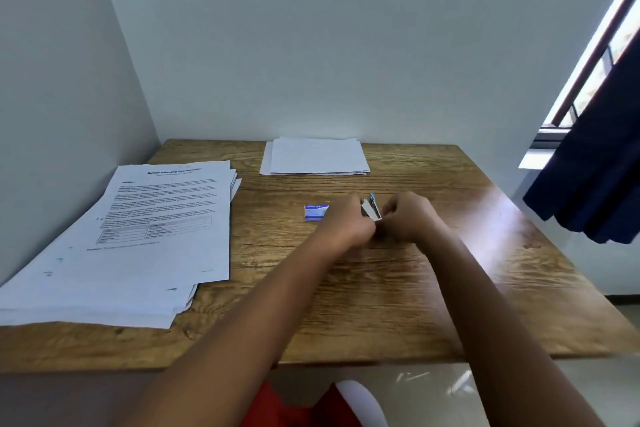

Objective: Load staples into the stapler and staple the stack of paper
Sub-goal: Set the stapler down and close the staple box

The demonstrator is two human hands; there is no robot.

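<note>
Head view, table: I see a wooden table (398, 288) set in a corner, with both forearms reaching out over its middle.
Head view, stapler: the stapler (371, 209) sits between my two hands above the table's centre, its metal body tilted and a light blue end pointing up and away; it looks hinged open, though the blur keeps me from being sure.
Head view, left hand: my left hand (346, 224) has its fingers curled round the stapler's lower part, gripping it from the left side.
Head view, right hand: my right hand (408, 217) is touching the stapler on its right side, fingers bent in a pinch at the metal part; whether a strip of staples is between the fingertips I cannot tell.
Head view, staple box: a small blue and white staple box (316, 212) lies flat on the table just left of my left hand, partly hidden by it.
Head view, printed stack: a thick stack of printed paper (145, 239) lies at the table's left, its sheets fanned unevenly.
Head view, far stack: a smaller pile of blank paper (315, 156) lies at the far edge by the wall, well apart from the hands.
Head view, window side: a dark blue curtain (595, 163) hangs at the right beside a window.
</note>
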